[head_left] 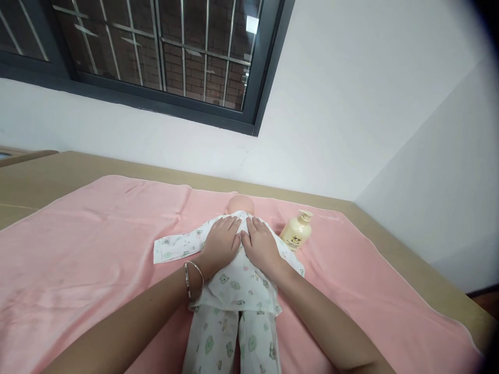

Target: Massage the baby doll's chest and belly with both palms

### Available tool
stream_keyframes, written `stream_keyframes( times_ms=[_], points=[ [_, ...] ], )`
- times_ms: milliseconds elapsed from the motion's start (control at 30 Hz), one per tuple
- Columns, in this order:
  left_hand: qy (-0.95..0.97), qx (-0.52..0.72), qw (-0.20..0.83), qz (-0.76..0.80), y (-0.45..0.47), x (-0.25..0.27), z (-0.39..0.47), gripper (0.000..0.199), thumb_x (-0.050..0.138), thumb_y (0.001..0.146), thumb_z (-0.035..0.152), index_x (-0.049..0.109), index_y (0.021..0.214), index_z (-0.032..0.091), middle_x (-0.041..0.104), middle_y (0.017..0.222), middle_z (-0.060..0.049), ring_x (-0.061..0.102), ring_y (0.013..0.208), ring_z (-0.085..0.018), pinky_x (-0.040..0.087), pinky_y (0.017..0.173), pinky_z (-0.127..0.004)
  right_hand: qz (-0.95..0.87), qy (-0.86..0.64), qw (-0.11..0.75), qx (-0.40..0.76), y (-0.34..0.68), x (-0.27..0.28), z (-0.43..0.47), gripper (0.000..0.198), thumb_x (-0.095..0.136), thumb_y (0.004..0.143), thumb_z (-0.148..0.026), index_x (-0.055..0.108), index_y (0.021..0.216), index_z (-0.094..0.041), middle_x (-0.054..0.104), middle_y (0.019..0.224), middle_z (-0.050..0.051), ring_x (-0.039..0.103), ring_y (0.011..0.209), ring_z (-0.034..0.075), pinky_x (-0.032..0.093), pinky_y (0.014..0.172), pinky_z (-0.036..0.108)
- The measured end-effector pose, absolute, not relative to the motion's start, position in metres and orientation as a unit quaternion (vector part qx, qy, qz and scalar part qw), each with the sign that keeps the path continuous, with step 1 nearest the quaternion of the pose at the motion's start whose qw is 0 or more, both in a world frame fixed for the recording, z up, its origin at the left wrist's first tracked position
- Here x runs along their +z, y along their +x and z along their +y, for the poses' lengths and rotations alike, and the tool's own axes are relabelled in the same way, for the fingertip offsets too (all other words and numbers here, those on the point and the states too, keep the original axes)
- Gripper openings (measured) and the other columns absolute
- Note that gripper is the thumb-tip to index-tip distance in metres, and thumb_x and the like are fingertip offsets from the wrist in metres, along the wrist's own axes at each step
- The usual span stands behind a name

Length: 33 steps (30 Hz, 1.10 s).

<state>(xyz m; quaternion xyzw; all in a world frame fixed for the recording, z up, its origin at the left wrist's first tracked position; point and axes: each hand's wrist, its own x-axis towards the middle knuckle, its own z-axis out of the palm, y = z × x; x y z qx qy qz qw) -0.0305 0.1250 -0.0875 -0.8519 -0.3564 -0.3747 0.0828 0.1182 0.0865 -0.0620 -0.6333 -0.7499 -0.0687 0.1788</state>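
Observation:
A baby doll (240, 204) lies on a pink blanket (117, 223), its head toward the wall. It wears a white printed top (237, 283) and matching trousers (257, 337). My left hand (222, 241) rests flat on the upper left of the top, fingers stretched toward the doll's head. Beside it, my right hand (262, 243) lies flat on the upper right, the two thumbs nearly meeting at the middle. One sleeve (177, 246) spreads out to the left; the other is partly hidden by my right arm. A bangle circles my left wrist.
A cream pump bottle (297, 231) stands on the blanket just right of the doll. Under the blanket is a wooden table (50, 174), set against a white wall (312, 130). A dark-framed barred window (163, 93) is above.

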Motion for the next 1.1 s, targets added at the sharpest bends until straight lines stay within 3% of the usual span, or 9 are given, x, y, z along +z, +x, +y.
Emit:
stream_keyframes(
  times_ms=[267, 433, 633, 867, 1100],
  points=[
    [-0.822, -0.418, 0.121, -0.367, -0.035, -0.088, 0.115, 0.028, 0.043, 0.086, 0.015, 0.064, 0.105, 0.014, 0.067, 0.104, -0.013, 0.060, 0.099, -0.026, 0.051, 0.087, -0.043, -0.756, -0.632, 0.141, -0.100, 0.105, -0.056, 0.059, 0.052, 0.032, 0.097, -0.029, 0.043, 0.140, -0.002, 0.049, 0.139, 0.024, 0.043, 0.133, 0.031, 0.035, 0.107, 0.041],
    [-0.812, -0.397, 0.113, -0.414, -0.033, -0.090, 0.118, 0.032, 0.044, 0.089, 0.022, 0.062, 0.114, 0.013, 0.065, 0.116, -0.015, 0.059, 0.109, -0.029, 0.049, 0.094, -0.047, -0.735, -0.659, 0.145, -0.069, 0.112, -0.054, 0.065, 0.051, 0.030, 0.098, -0.037, 0.046, 0.138, -0.009, 0.054, 0.136, 0.020, 0.049, 0.128, 0.029, 0.040, 0.102, 0.041],
    [-0.840, -0.358, 0.064, -0.403, -0.031, -0.093, 0.129, 0.042, 0.040, 0.092, 0.024, 0.053, 0.129, 0.008, 0.057, 0.132, -0.017, 0.050, 0.125, -0.030, 0.039, 0.108, -0.050, -0.754, -0.633, 0.168, -0.044, 0.125, -0.062, 0.089, 0.056, 0.032, 0.098, -0.040, 0.039, 0.143, -0.007, 0.044, 0.145, 0.019, 0.036, 0.138, 0.028, 0.025, 0.114, 0.044],
    [-0.858, -0.381, 0.077, -0.336, -0.034, -0.088, 0.127, 0.038, 0.039, 0.090, 0.018, 0.056, 0.124, 0.012, 0.062, 0.122, -0.015, 0.054, 0.117, -0.027, 0.044, 0.102, -0.050, -0.768, -0.614, 0.180, -0.039, 0.122, -0.063, 0.086, 0.053, 0.030, 0.099, -0.033, 0.035, 0.146, -0.008, 0.039, 0.149, 0.018, 0.032, 0.140, 0.028, 0.026, 0.114, 0.046],
    [-0.839, -0.415, 0.122, -0.329, -0.035, -0.089, 0.122, 0.031, 0.041, 0.089, 0.016, 0.062, 0.113, 0.014, 0.066, 0.114, -0.013, 0.060, 0.109, -0.026, 0.050, 0.096, -0.046, -0.760, -0.625, 0.156, -0.081, 0.112, -0.057, 0.066, 0.052, 0.030, 0.098, -0.032, 0.042, 0.140, -0.004, 0.050, 0.139, 0.023, 0.043, 0.133, 0.030, 0.033, 0.108, 0.042]
  ],
)
